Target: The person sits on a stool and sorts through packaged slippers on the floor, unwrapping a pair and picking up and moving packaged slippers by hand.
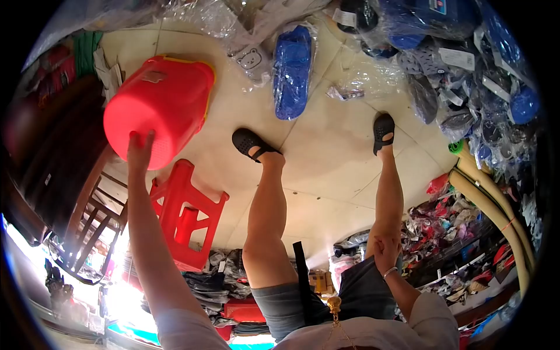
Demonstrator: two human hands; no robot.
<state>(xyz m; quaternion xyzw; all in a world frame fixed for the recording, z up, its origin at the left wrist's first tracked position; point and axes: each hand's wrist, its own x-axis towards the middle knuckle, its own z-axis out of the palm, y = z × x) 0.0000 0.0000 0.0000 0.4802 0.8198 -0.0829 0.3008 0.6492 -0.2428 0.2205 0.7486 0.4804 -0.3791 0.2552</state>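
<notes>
Left hand [141,150] reaches far forward, fingers extended; right hand [386,252] curls

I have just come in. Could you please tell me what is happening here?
A person has the fingers of the left hand against the base of a red tub, which is tipped, its yellow rim turned away. The right hand is by the right knee. A red stool stands near the tub, and a blue slipper in clear plastic lies on the floor.
</notes>
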